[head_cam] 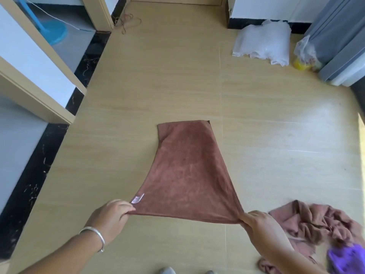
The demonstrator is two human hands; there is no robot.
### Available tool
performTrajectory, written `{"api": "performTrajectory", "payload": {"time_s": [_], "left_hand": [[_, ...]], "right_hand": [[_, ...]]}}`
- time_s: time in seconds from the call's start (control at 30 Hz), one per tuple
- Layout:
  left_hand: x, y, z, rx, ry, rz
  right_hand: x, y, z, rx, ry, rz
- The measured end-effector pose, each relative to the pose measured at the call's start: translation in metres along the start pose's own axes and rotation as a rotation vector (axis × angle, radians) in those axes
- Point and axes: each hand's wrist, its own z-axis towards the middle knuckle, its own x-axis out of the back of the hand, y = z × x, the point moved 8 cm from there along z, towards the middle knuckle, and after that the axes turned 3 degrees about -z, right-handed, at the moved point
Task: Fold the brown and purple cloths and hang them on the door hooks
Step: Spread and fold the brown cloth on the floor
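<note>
A brown cloth is stretched over the tan floor, its far edge lying flat and its near edge lifted. My left hand pinches the near left corner, beside a small shiny label. The near right corner is pinched by my right hand. A purple cloth lies crumpled at the bottom right, partly on a heap of pinkish-brown cloth. No door hooks are in view.
White cabinet doors with wooden edges stand along the left, above a black skirting strip. A white plastic bag and a clear bag with yellow contents lie at the far right beside a grey curtain. Wire hangers lie far back.
</note>
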Motion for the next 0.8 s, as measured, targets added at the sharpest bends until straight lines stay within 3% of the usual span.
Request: {"api": "performTrajectory", "payload": {"time_s": [0.2,0.4,0.57,0.8], "left_hand": [[-0.118,-0.031,-0.033,0.098,-0.156,-0.052],[-0.175,-0.048,-0.043,0.255,-0.255,-0.149],[-0.168,-0.059,0.008,0.403,-0.088,-0.356],[-0.122,-0.085,0.181,0.428,0.206,-0.408]], "right_hand": [[-0.113,0.006,-0.046,-0.060,-0.226,0.011],[-0.171,0.016,-0.052,-0.107,-0.315,0.089],[-0.175,0.036,0.005,-0.199,-0.265,0.135],[-0.152,0.088,0.195,-0.424,0.001,0.287]]}}
